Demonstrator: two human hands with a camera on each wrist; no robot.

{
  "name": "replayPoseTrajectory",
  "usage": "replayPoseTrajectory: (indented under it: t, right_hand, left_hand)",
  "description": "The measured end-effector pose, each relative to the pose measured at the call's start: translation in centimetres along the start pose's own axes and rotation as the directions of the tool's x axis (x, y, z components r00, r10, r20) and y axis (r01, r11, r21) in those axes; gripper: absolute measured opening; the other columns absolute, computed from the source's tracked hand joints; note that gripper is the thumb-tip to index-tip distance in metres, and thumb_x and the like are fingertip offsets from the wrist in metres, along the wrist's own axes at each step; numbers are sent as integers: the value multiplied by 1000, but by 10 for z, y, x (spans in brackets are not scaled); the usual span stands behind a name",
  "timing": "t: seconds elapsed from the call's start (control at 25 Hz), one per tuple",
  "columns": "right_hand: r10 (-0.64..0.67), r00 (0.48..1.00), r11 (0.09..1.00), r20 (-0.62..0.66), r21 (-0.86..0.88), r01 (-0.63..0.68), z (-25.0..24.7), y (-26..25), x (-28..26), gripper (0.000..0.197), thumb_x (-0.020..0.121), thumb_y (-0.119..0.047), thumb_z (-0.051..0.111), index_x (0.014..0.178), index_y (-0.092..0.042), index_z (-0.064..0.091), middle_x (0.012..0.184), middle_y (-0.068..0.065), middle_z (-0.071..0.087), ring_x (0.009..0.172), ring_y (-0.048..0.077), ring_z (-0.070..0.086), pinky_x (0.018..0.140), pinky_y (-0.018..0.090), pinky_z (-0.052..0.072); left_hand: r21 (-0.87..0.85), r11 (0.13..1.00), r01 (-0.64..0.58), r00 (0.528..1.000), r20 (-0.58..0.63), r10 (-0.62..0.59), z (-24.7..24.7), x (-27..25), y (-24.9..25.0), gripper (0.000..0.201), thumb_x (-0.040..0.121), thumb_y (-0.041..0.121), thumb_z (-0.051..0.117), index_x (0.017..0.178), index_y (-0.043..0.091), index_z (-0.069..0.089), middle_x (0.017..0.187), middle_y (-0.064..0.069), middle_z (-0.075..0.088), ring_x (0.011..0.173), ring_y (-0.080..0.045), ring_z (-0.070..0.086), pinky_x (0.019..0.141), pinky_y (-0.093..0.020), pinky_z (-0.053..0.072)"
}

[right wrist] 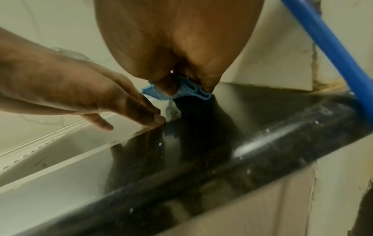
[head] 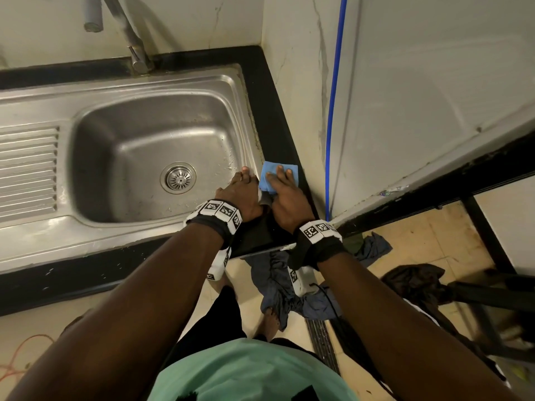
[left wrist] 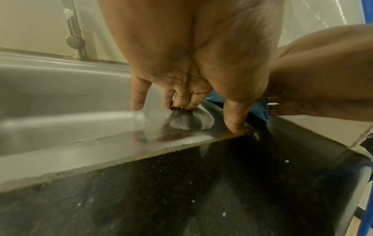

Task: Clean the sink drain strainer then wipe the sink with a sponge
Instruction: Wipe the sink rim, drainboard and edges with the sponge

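- The right hand [head: 285,195] is laid palm-down on a blue sponge cloth [head: 267,180]; the fingers are spread flat across its top, and in the right wrist view the folded cloth [right wrist: 187,92] is seen pressed between the palm and the counter, with the thumb [right wrist: 168,87] curled against its edge.
- The left hand [head: 240,195] is placed just beside the right, on the right rim of the sink [head: 249,117]; its fingers are loosely bent and touch the steel, with nothing held. In the left wrist view the fingertips [left wrist: 181,103] are seen resting on the wet rim and the thumb [left wrist: 234,121] at the edge of the steel.
- The cloth is located on the black stone counter [head: 278,134], at the sink's right edge, overlapping the steel rim slightly.
- The drain strainer [head: 178,178] is seated in the basin floor, well apart from both hands and to their left.
- Water droplets are noted on the rim near the hands.
- A ridged draining board [head: 29,172] is seen left of the basin; a faucet [head: 127,33] is mounted behind it.
- Pale marbled walls meet at the corner; a blue pipe [head: 333,96] runs down the right wall.
- Dark clothes [head: 289,285] are heaped on the tiled floor below the counter.
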State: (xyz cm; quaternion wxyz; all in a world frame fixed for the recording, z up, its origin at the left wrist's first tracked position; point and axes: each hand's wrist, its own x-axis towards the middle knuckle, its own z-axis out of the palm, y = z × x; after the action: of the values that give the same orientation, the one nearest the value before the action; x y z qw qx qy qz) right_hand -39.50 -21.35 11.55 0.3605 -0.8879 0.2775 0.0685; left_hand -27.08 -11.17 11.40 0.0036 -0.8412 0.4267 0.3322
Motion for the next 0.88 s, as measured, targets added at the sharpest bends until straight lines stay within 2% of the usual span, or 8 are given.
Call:
replayPoseTrajectory:
  t: [0.16, 0.32, 0.44, 0.52, 0.6, 0.76, 0.88]
  right_hand:
    - [-24, 995, 998, 93, -60, 30, -8, -10, 30, 59, 101, -10, 44, 157, -19, 25, 168, 3, 0, 154, 23, -9, 125, 46, 7]
    - [-64, 986, 957, 152, -270, 104, -14, -24, 67, 56, 101, -14, 44, 155, -18, 28, 168, 3, 2, 154, 28, -5, 121, 51, 17]
    - [-109, 978, 868, 178, -463, 181, -14, -39, 96, 56, 100, -20, 47, 154, -15, 31, 167, 6, 5, 153, 34, 0, 118, 53, 25]
    - [-92, 976, 825, 196, -534, 185, -11, -50, 117, 58, 99, -22, 49, 154, -15, 30, 167, 5, 5, 153, 34, 1, 118, 55, 27]
    - [-71, 974, 804, 214, -566, 182, -10, -62, 139, 58, 98, -17, 47, 154, -13, 30, 167, 6, 7, 153, 34, 2, 119, 55, 27]
    - [-76, 971, 766, 225, -610, 201, -19, -76, 176, 53, 98, -16, 43, 150, -13, 36, 165, 5, 13, 153, 32, 4, 118, 53, 27]
    - [-62, 977, 766, 202, -618, 176, -22, -82, 196, 53, 97, -16, 46, 149, -16, 35, 165, 4, 15, 153, 30, 4, 116, 55, 31]
  left_hand:
    - [-15, 999, -33, 999, 13, 33, -2, -3, 1, 96, 91, 59, 60, 166, 26, 10, 173, -12, -3, 160, -29, 0, 118, -68, 29]
    - [-14, 1000, 0, 1000, -22, 0, -3, -8, 4, 95, 90, 62, 61, 163, 18, 19, 173, -7, 11, 160, -27, 3, 118, -66, 30]
    - [-26, 1000, -5, 1000, -11, 4, -4, -10, 4, 95, 93, 62, 58, 165, 18, 14, 174, -7, 2, 160, -27, -2, 119, -66, 27]
    - [-29, 1000, -10, 1000, -13, 10, -3, -9, 4, 94, 93, 60, 59, 164, 18, 15, 174, -6, 3, 160, -27, -3, 117, -66, 30]
    - [-34, 999, 9, 1000, -15, -10, -2, -8, 5, 95, 92, 61, 58, 165, 18, 15, 173, -4, 6, 160, -26, -1, 116, -66, 31]
    - [-53, 998, 16, 1000, 16, -15, 0, -7, 7, 100, 96, 51, 59, 165, 19, -7, 173, -8, -14, 160, -28, -8, 120, -65, 26]
    - [-76, 997, 29, 1000, 7, -28, -1, -10, 8, 100, 97, 46, 60, 165, 16, -7, 172, -8, -17, 160, -28, -9, 121, -65, 24]
